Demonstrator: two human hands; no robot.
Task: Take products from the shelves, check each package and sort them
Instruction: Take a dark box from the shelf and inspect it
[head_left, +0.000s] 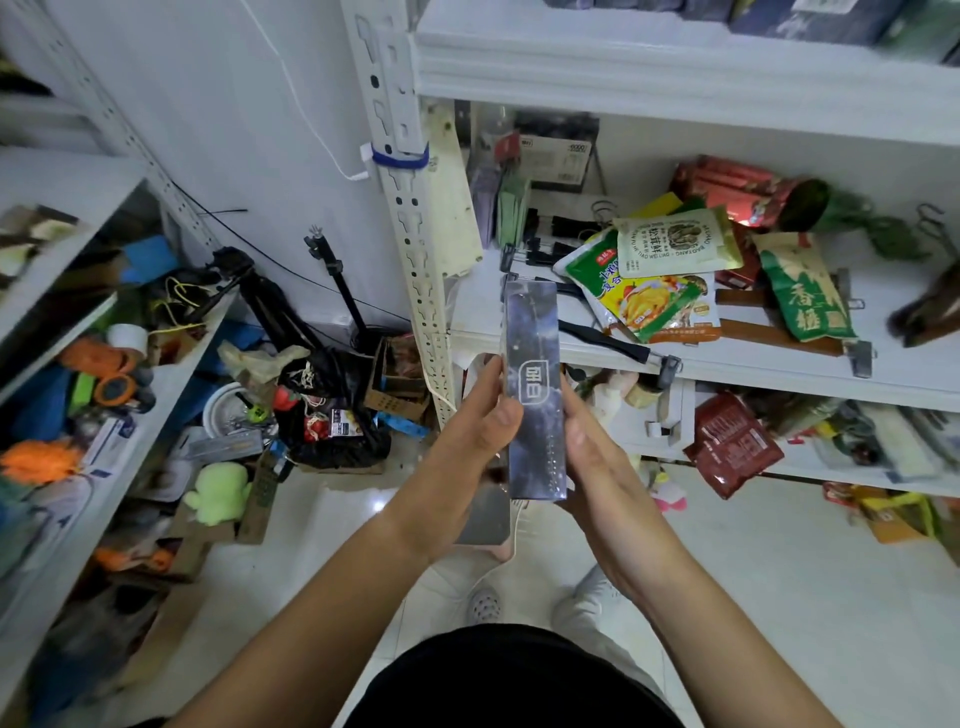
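Between left hand (475, 434) and right hand (597, 454) I hold the dark box (535, 395) upright, both grips clasping its side edges.

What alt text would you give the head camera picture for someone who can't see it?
A left hand and a right hand hold a long dark box between them. Behind it, food packets lie jumbled on a white shelf.

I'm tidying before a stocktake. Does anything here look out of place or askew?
Yes: the pouches lie in a loose overlapping heap on the middle shelf, and a red pouch hangs over the edge of the lower shelf.
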